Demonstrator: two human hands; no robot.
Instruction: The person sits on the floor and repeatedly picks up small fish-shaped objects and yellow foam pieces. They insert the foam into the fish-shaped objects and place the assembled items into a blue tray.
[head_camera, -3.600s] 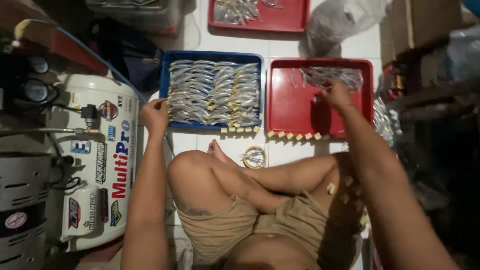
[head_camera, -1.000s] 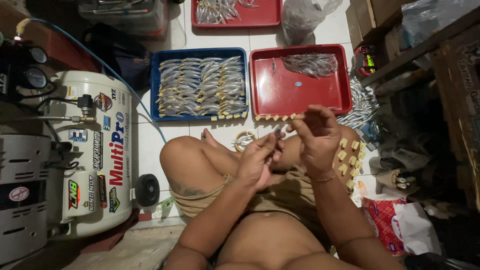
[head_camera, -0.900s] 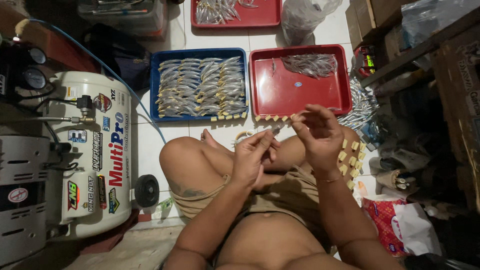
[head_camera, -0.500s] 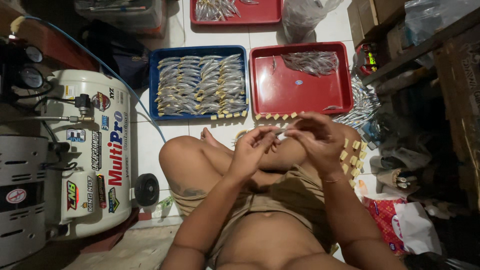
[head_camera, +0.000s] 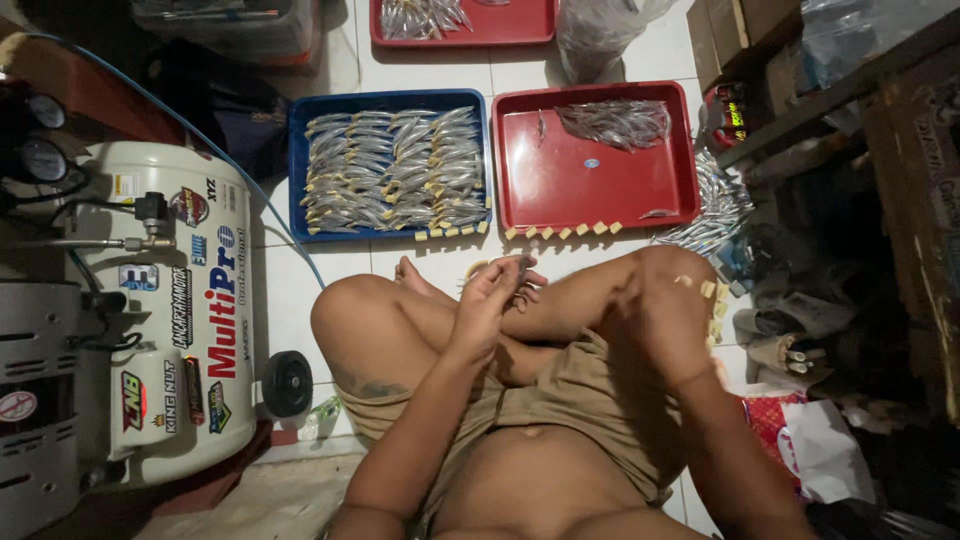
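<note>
Item: small silver fish (head_camera: 522, 266), pinched in the closed left fingers (head_camera: 497, 285) above the crossed legs.
Right hand (head_camera: 660, 320): on the knee by yellow blocks (head_camera: 712, 292); grip unclear.
Beyond fingers: blue tray (head_camera: 296, 170), red tray (head_camera: 600, 190).
Step, likely: fitting a block; needs one picked.

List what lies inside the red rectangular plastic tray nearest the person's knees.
The red rectangular plastic tray holds a loose heap of small silvery fish in its far right corner and a couple of strays; most of its floor is bare. Anything beneath the heap is hidden.
</note>
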